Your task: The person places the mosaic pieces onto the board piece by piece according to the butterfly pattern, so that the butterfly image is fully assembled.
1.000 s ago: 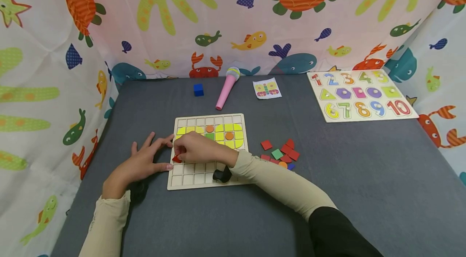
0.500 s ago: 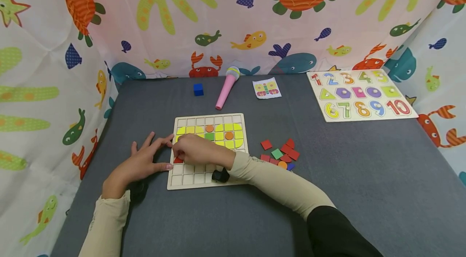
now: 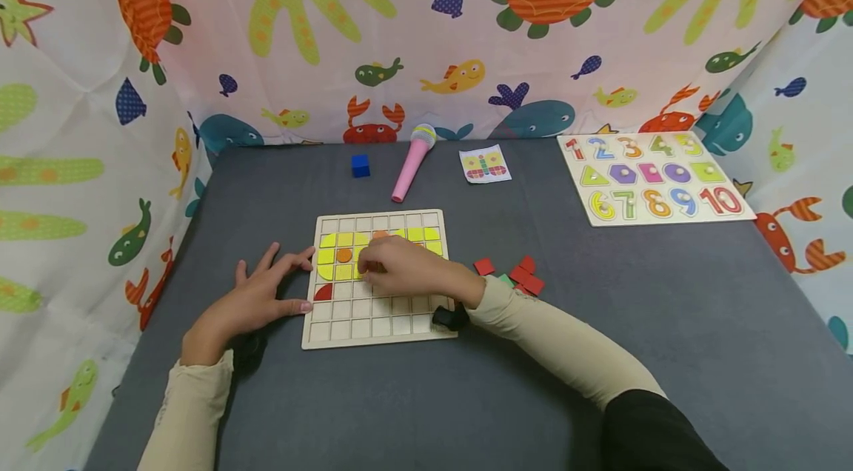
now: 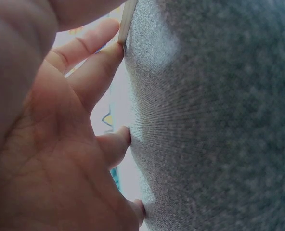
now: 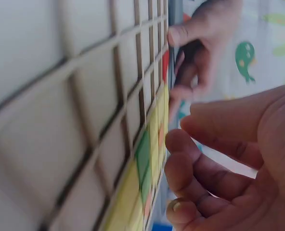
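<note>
r hand [image 3: 408, 269] moved off red pc [image 3: 323, 292]; only r-wrist cam shows it empty, half-curled; l hand [image 3: 256, 297] splayed, touching board [image 3: 363, 310].

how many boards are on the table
2: the grid board, partly covered by the right hand, and the number board, farther off to the right. No others show.
</note>
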`<state>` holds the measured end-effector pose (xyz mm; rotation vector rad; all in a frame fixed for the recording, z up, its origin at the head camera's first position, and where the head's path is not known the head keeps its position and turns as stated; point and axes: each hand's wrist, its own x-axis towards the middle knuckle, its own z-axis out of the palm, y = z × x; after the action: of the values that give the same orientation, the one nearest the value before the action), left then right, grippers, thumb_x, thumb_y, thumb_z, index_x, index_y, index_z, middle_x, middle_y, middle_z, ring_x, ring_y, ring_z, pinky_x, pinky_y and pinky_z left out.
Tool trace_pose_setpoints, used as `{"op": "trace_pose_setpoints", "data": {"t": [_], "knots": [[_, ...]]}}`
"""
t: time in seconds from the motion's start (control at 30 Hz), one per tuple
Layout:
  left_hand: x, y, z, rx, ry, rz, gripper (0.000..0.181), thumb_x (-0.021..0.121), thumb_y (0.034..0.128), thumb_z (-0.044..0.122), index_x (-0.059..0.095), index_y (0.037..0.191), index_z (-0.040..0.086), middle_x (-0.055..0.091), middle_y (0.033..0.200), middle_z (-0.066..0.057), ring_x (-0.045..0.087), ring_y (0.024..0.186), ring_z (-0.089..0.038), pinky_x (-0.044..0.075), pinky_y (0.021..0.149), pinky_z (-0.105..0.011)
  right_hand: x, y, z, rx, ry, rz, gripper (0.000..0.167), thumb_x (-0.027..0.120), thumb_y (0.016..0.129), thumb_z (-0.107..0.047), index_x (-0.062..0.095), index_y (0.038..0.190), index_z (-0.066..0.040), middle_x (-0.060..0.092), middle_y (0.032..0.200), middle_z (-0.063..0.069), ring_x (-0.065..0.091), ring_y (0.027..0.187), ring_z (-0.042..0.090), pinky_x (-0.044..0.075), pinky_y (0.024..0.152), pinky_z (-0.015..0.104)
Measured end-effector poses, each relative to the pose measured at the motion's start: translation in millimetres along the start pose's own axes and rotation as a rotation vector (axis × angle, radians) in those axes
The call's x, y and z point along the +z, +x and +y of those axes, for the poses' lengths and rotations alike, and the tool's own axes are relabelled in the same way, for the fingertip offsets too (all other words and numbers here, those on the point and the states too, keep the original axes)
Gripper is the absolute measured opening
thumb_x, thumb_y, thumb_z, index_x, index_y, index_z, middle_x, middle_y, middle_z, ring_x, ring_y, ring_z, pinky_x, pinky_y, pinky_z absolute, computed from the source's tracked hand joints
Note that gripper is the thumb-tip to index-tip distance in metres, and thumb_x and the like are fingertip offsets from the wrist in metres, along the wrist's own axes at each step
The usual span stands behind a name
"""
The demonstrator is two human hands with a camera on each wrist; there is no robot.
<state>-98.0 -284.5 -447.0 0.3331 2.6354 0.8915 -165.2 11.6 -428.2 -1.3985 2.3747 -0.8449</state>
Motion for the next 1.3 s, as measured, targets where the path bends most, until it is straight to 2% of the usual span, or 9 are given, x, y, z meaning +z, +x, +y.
{"op": "trace_pose_setpoints", "data": {"t": [0.17,0.43,0.7,0.87,1.03,1.17,1.3], "knots": [[-2.1,-0.7,0.5,-0.005,-0.005,-0.001,0.060,0.087,0.0919,0.034,0.053,0.137,0.014,0.025,0.176,-0.014,-0.009,0.159,-0.053,-0.022,0.110,-0.080,-19.2,-31.8,19.1,0.064,0.029,0.037,0.010,0.070,0.104,-0.011,0.077,0.109,-0.005,0.070,0.102,0.000,0.061,0.096,0.017,0.052,0.094,0.032],[-2.7,-2.2,0.2,0.004,-0.009,-0.004,0.061,0.087,0.0922,0.035,0.052,0.138,0.013,0.025,0.176,-0.015,-0.009,0.159,-0.054,-0.022,0.109,-0.080,-35.6,-85.6,41.1,0.134,0.007,0.093,0.015,0.073,0.102,-0.011,0.077,0.116,-0.004,0.072,0.114,0.004,0.063,0.104,0.022,0.054,0.093,0.041],[-2.2,-2.6,-0.7,0.003,-0.008,-0.005,0.063,0.087,0.0915,0.036,0.052,0.138,0.013,0.025,0.175,-0.016,-0.009,0.158,-0.055,-0.023,0.108,-0.081,-53.5,-124.0,54.4,0.205,-0.021,0.060,0.021,0.076,0.101,-0.010,0.075,0.121,-0.005,0.071,0.116,0.005,0.060,0.109,0.026,0.053,0.096,0.048],[-1.8,-2.1,-1.2,-0.004,-0.008,-0.012,0.064,0.087,0.0915,0.037,0.052,0.138,0.012,0.024,0.175,-0.016,-0.009,0.158,-0.056,-0.023,0.108,-0.081,-62.4,-138.3,62.5,0.243,-0.033,0.014,0.024,0.080,0.097,-0.009,0.076,0.121,-0.005,0.070,0.117,0.007,0.058,0.109,0.028,0.051,0.096,0.049],[-1.8,-1.8,-1.0,0.004,-0.012,-0.010,0.063,0.087,0.0921,0.035,0.052,0.138,0.012,0.025,0.175,-0.016,-0.009,0.159,-0.055,-0.023,0.109,-0.081,-65.1,-144.5,69.6,0.261,-0.042,-0.008,0.022,0.081,0.095,-0.007,0.076,0.117,-0.006,0.068,0.115,0.007,0.056,0.106,0.028,0.050,0.093,0.048],[-1.6,-1.5,-0.2,0.000,-0.010,-0.009,0.062,0.087,0.0922,0.035,0.052,0.138,0.012,0.024,0.175,-0.018,-0.008,0.159,-0.055,-0.021,0.110,-0.081,-64.1,-145.2,71.1,0.272,-0.040,0.001,0.018,0.081,0.094,-0.005,0.073,0.110,-0.007,0.065,0.107,0.005,0.054,0.101,0.028,0.048,0.088,0.046],[-1.0,-1.5,0.6,-0.002,-0.012,-0.010,0.062,0.087,0.0922,0.035,0.052,0.137,0.012,0.023,0.175,-0.020,-0.008,0.158,-0.056,-0.020,0.110,-0.081,-62.3,-141.7,70.6,0.280,-0.027,0.021,0.015,0.081,0.095,-0.006,0.068,0.102,-0.010,0.064,0.095,-0.001,0.056,0.090,0.022,0.050,0.080,0.040]]}}
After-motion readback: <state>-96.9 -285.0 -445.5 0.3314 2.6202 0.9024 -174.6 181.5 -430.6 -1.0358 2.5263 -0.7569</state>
